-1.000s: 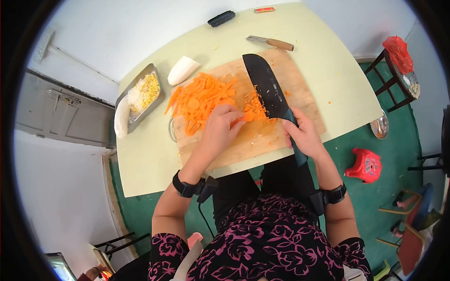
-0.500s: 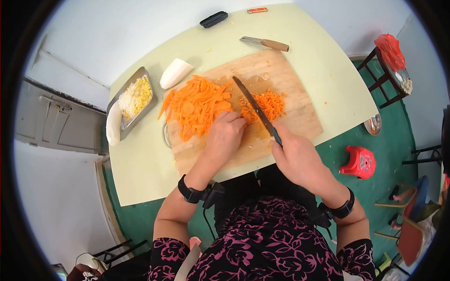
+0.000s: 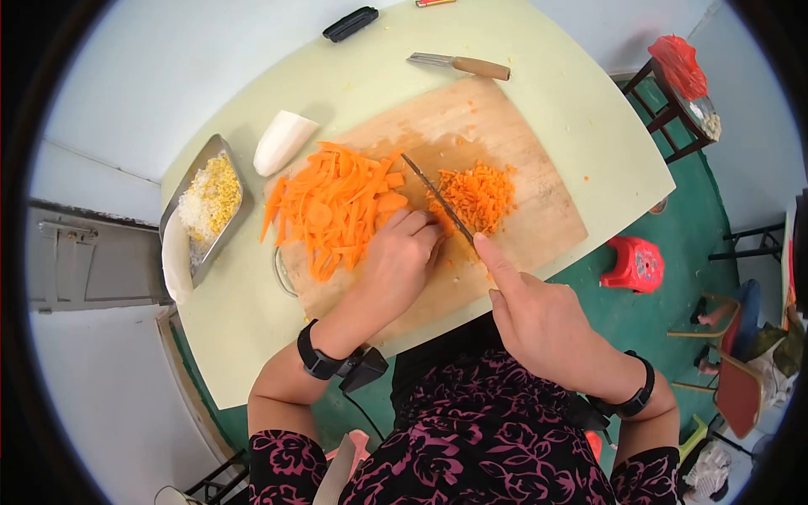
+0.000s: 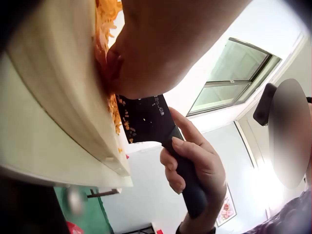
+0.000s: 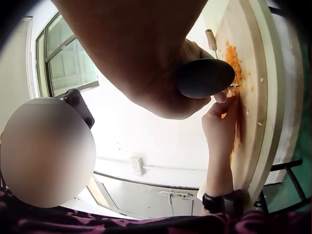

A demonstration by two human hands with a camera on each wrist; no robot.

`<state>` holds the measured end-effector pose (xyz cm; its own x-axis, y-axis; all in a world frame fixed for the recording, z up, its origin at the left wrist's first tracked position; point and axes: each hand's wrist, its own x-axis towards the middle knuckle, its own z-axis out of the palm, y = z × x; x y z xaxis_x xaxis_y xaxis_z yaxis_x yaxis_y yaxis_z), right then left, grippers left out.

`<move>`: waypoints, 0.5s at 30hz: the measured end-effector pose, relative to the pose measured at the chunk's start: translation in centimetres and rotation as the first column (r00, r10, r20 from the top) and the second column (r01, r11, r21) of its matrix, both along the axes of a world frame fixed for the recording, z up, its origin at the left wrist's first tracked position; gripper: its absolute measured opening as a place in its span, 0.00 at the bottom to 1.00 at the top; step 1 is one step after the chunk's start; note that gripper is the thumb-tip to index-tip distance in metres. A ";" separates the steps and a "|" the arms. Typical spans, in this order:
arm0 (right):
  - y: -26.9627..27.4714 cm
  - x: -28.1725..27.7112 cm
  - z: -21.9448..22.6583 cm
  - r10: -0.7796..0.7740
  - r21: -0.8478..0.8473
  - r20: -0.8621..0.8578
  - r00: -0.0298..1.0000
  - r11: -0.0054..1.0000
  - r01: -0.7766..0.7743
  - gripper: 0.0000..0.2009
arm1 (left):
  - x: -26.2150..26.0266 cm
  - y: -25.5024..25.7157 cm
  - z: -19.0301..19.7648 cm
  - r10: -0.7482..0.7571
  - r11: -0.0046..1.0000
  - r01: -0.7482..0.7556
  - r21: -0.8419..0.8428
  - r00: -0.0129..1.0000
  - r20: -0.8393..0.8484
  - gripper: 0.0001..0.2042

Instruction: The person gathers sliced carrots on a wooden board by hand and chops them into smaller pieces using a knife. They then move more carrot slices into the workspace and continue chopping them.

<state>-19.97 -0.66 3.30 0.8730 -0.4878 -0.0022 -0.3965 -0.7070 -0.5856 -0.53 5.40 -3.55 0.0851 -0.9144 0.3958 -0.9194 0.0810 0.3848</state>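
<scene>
The right hand (image 3: 543, 324) grips the dark handle (image 4: 187, 180) of a black cleaver (image 3: 439, 199), its blade on edge over the wooden board (image 3: 539, 168). Left of the blade, the left hand (image 3: 400, 257) rests on the board with curled fingers pinching a bit of carrot (image 5: 224, 115), mostly hidden by the fingers. A heap of orange carrot strips (image 3: 324, 210) lies left of the blade, and finely chopped carrot (image 3: 480, 194) is piled on its right.
A metal tray (image 3: 240, 206) with white and yellow bits stands at the table's left beside a peeled white radish piece (image 3: 284, 143). Behind the board lie a wooden-handled peeler (image 3: 480, 67) and a black case (image 3: 350, 24). A red stool (image 3: 633, 264) stands on the floor.
The cleaver went from lying tilted on its flat side to standing on edge, left of the chopped carrot. The right hand turned with it. The head view has shifted, moving the table within it.
</scene>
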 end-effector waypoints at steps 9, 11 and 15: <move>0.1 0.2 1.1 0.012 0.073 -0.128 0.992 0.997 -0.003 0.34 | 0.5 0.0 0.0 -0.047 0.999 0.046 0.023 0.999 0.015 0.08; 0.1 0.2 1.3 0.025 0.091 -0.159 0.987 0.996 -0.011 0.35 | 0.5 0.2 0.0 -0.050 0.999 0.049 0.022 0.999 0.016 0.09; -0.3 1.0 2.0 0.031 0.175 -0.299 0.954 0.984 0.023 0.33 | 0.5 0.3 0.4 -0.068 0.997 0.066 0.050 0.997 0.027 0.11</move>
<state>-19.00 -0.92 5.28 0.8208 -0.4526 -0.3485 -0.5699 -0.6068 -0.5542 -0.03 5.74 -3.17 0.0122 -0.9362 0.3514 -0.9233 0.1244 0.3634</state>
